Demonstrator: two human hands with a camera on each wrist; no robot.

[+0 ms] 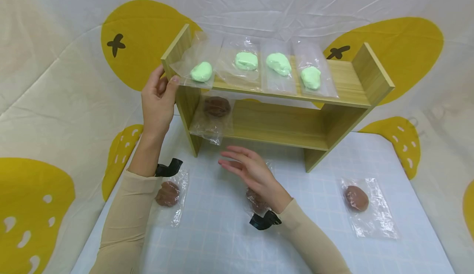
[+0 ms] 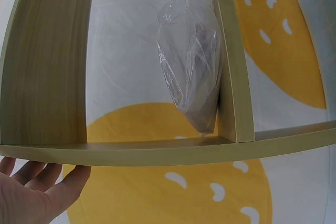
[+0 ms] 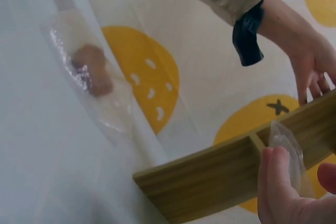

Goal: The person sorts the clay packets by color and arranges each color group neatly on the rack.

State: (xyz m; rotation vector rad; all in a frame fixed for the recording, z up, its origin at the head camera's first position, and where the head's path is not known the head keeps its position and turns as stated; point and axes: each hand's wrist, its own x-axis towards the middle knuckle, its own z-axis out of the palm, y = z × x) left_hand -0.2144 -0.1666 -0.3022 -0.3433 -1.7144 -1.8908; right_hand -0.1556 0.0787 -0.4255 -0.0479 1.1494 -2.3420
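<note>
My left hand (image 1: 160, 97) touches the left side panel of a two-tier wooden shelf (image 1: 277, 121); in the left wrist view its fingertips rest against the panel's outer face. On the lower tier, at the left end, lies a clear bag with a brown clay-like lump (image 1: 217, 106). Its lower end hangs over the front edge. Just below and right of that bag, my right hand (image 1: 255, 171) hovers with fingers extended, holding nothing. Several clear bags with pale green lumps (image 1: 279, 63) line the upper tier; the leftmost green lump (image 1: 201, 72) is near my left thumb.
Bagged brown lumps lie on the pale checked cloth (image 1: 207, 241): one lump (image 1: 168, 193) beside my left wrist, another lump (image 1: 255, 200) partly hidden under my right hand, and a third lump (image 1: 356, 198) at the right. A patterned curtain (image 1: 259, 2) hangs behind the shelf.
</note>
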